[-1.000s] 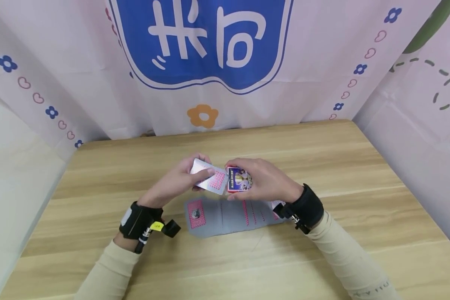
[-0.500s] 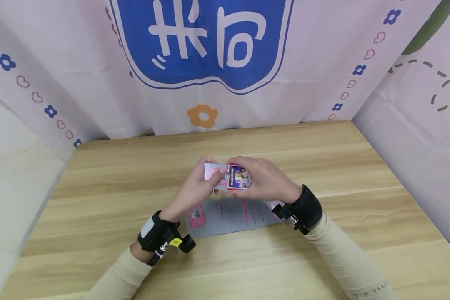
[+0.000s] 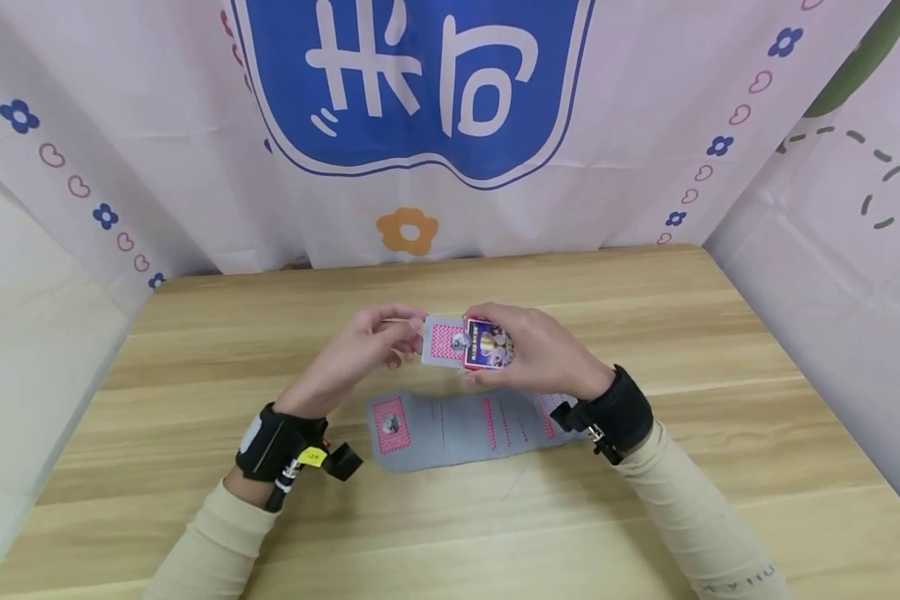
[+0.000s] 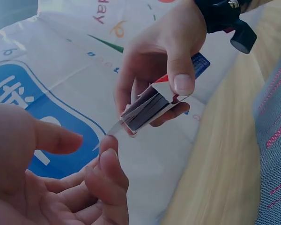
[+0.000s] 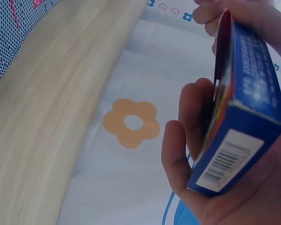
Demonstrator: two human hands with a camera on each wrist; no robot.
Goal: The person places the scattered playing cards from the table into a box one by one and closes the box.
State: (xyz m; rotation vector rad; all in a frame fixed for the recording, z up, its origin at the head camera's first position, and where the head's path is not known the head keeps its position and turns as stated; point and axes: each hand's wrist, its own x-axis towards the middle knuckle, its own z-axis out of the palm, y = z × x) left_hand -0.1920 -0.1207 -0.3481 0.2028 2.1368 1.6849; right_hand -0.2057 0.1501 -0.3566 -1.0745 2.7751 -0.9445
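My right hand [image 3: 536, 350] grips a blue and red playing-card box [image 3: 489, 343], its barcode end facing the right wrist camera. From the box's open end, on the left, a playing card [image 3: 442, 340] sticks out, showing a pink checked back with a grey border. My left hand [image 3: 378, 346] is at that card's outer edge. In the left wrist view, the left fingertips [image 4: 110, 157] touch the card's edge while the thumb stands apart from it. Dark contents fill the box opening [image 4: 147, 110]. How many cards are inside cannot be told.
A long grey strip [image 3: 461, 433] with pink checked patches and lines, like overlapping cards spread in a row, lies on the wooden table [image 3: 450, 533] below the hands. A printed curtain [image 3: 270, 217] hangs behind the table's back edge.
My left hand first brought the card to the box and pushed it partly in. Its thumb has since come off the card, and the hand has drawn back left to the card's edge.
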